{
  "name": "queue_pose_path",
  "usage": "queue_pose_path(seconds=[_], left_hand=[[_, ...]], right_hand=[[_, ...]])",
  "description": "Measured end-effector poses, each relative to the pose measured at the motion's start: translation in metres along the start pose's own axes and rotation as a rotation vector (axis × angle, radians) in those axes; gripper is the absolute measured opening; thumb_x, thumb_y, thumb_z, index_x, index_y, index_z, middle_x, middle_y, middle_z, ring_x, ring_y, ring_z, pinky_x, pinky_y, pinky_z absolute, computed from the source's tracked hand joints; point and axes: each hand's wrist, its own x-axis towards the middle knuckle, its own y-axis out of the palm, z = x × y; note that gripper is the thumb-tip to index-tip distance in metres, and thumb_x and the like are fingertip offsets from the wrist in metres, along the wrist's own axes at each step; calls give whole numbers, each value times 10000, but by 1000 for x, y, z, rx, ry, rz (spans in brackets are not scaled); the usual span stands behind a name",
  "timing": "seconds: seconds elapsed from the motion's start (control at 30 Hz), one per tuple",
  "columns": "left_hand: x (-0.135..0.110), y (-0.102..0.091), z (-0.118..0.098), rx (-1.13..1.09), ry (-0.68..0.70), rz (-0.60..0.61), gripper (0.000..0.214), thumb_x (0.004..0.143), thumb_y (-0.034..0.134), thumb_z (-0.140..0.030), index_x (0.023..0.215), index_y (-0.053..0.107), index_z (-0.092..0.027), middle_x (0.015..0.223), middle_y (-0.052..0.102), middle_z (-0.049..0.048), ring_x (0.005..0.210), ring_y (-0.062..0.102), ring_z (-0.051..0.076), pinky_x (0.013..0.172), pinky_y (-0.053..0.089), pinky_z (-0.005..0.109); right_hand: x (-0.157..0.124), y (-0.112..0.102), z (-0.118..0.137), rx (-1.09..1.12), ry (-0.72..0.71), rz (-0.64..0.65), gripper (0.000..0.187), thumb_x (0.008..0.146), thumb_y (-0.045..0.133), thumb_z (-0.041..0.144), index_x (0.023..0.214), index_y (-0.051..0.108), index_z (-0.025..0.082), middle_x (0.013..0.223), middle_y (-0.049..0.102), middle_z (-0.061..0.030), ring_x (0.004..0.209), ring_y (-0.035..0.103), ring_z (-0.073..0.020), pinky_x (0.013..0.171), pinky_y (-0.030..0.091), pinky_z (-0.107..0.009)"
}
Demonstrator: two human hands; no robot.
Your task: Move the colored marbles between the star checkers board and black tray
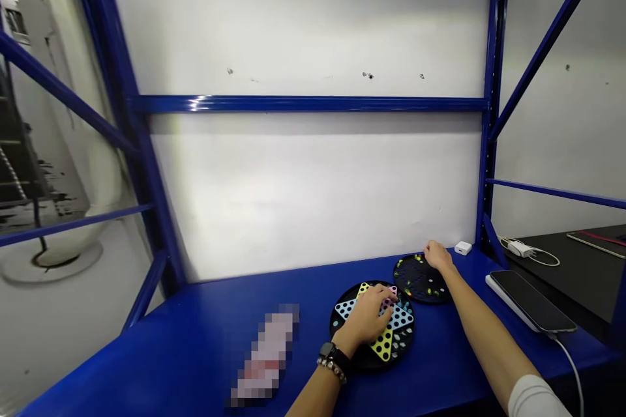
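Because the left hand (pixel 364 319) arches over the middle of the star-patterned Chinese checkers board (pixel 334 319), its fingers curl downward and their tips are hidden, so whether they pinch a marble cannot be told. The hand covers much of the star, leaving only parts of its yellow, pale blue and pink points in view, along with grey marbles (pixel 403 339) near the board's edge. A smartwatch (pixel 327 350) and a beaded bracelet (pixel 331 370) circle the left wrist. The right hand (pixel 437 255) lies on the far edge of a second round black board (pixel 420 296), fingers loosely bent; nothing shows in them, though their undersides are out of sight. Yellow, green and red marbles (pixel 409 266) lie scattered across that board, which sits just beside the first. A white sleeve (pixel 533 399) covers the right arm above the elbow.

To the left of the boards lies a long object (pixel 267 355), pixelated beyond recognition. To the right, a black smartphone (pixel 531 301) rests on a white slab (pixel 499 296) with a cable (pixel 570 365) trailing down. A small white cube (pixel 462 247) sits behind the right hand. All of this rests on a blue steel shelf (pixel 195 332), framed by blue uprights and a crossbar (pixel 313 103) before a white wall (pixel 313 189).
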Motion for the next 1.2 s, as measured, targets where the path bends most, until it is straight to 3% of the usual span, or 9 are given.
queue_pose_path(seconds=[0.23,0.53,0.97,1.2], left_hand=[[-2,0,1,5,-18,10,269,844,523,-209,1056,675,-272,1145,654,32,1081,583,216,1002,434,375],[-2,-4,-4,8,-39,20,270,841,511,-207,1046,677,-268,1145,658,39,1081,587,219,993,441,377],[-3,-5,-5,-13,-69,32,270,846,502,-218,1048,673,-271,1146,654,42,1093,576,223,1004,422,378],[-4,-5,-3,-12,-78,39,284,844,503,-226,1069,670,-274,1169,648,38,1100,569,220,1017,413,388]], right_hand=[[7,20,12,-67,-30,34,219,970,462,303,1050,630,188,1137,677,-147,1052,654,-275,816,466,-345],[0,30,1,-92,-129,24,177,977,459,299,1034,607,221,1061,701,-103,982,669,-252,755,445,-299],[0,30,16,-225,-138,81,388,993,414,261,1353,493,140,1203,661,-195,1097,652,-292,862,481,-372],[4,26,17,-282,-136,112,281,970,458,232,1167,633,131,1178,674,-190,1088,659,-295,857,491,-361]])
